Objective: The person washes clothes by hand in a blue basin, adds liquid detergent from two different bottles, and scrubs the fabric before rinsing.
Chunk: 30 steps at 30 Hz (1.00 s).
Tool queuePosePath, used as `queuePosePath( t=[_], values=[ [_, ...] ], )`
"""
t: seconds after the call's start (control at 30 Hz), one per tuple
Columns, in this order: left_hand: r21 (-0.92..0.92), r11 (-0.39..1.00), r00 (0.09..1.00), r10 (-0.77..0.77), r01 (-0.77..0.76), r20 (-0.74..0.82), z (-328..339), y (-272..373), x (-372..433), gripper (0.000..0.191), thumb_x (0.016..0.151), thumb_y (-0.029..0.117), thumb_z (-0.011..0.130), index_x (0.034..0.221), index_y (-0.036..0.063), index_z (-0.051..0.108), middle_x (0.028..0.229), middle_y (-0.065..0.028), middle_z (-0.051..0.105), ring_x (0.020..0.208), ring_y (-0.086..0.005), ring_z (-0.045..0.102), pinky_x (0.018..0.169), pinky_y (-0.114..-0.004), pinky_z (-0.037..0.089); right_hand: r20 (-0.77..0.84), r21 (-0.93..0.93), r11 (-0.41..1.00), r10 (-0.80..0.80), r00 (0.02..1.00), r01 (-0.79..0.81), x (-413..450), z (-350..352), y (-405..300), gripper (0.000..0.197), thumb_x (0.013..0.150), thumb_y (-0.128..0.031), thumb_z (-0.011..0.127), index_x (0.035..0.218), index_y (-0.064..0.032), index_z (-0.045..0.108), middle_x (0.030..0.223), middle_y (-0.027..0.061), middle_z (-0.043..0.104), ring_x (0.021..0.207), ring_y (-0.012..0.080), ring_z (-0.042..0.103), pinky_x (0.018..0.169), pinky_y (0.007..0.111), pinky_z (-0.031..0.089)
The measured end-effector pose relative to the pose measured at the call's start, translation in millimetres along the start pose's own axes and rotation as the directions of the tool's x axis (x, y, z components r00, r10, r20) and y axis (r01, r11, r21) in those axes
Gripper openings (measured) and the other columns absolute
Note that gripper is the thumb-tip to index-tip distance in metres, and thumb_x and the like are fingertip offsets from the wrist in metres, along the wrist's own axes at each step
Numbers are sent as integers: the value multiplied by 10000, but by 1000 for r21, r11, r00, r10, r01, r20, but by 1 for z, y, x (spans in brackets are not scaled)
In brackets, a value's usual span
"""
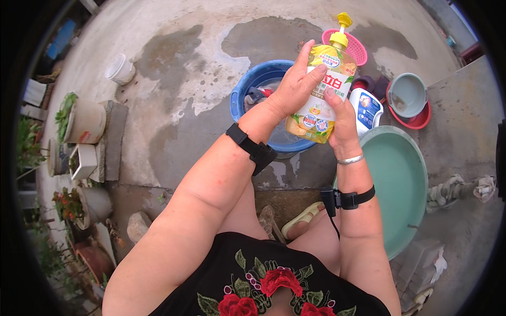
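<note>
Both hands hold a clear plastic pump bottle of yellow dish soap (322,104), its yellow pump raised and pointing away from me. My left hand (298,89) grips its left side, with the thumb across the front. Around the lower right side is my right hand (343,120), its thumb on the label. Beneath the bottle stands a blue plastic basin (239,96) with water and wet cloth (255,98) in it, partly hidden by my left arm. A white jug with a blue label (364,110) is just right of my right hand.
A large green tub (395,189) lies to the right, near a grey basin (409,94) on a red one (425,118). Behind the bottle is a pink plastic colander (357,49). A white bucket (120,70) and potted plants (89,120) stand left on the partly wet concrete.
</note>
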State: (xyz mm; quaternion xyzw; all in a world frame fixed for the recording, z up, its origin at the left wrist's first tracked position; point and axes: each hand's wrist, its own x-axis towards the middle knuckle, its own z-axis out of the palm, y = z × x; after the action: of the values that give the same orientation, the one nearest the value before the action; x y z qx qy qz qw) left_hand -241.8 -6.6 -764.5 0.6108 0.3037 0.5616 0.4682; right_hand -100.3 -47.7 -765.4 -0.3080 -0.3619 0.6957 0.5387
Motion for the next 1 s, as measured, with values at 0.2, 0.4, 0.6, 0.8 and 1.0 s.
queuePosePath(
  t=[0.2,0.4,0.6,0.8,1.0],
  values=[
    [-281,907,949,-307,315,72,13,19,-6,591,995,423,313,1393,-13,347,1319,-169,471,1197,-204,461,1008,-305,356,-109,210,978,25,994,-1,7,-9,-4,428,908,-237,567,1262,-26,454,1163,127,590,1043,241,600,900,375,500],
    [-739,596,918,-389,313,76,13,4,-10,621,997,431,268,1277,-92,451,1294,-185,503,1176,-239,496,988,-344,388,-150,295,950,-61,987,103,20,-7,-16,434,911,-257,560,1261,-26,450,1175,135,578,1056,253,593,900,390,497],
    [-695,718,797,-397,-39,-455,64,-10,-20,428,974,417,398,1108,13,439,933,-77,529,887,-162,555,855,-291,447,-379,87,924,-315,870,372,21,7,5,455,903,-256,581,1263,-23,426,1154,111,574,1056,244,586,910,400,487],
    [-782,621,729,-555,42,-401,34,-2,-10,464,933,520,410,968,59,454,854,-80,568,782,-186,605,714,-328,517,-325,-11,908,-400,857,419,11,39,15,517,906,-301,586,1293,-19,391,1196,101,544,1093,222,557,924,389,478],
    [-906,421,618,-724,44,-307,19,13,-8,493,943,514,361,848,48,491,765,-95,578,677,-184,585,640,-325,502,-307,-50,904,-418,855,424,4,52,13,522,912,-315,578,1297,-19,388,1200,103,542,1097,224,556,942,383,466]
  ],
)
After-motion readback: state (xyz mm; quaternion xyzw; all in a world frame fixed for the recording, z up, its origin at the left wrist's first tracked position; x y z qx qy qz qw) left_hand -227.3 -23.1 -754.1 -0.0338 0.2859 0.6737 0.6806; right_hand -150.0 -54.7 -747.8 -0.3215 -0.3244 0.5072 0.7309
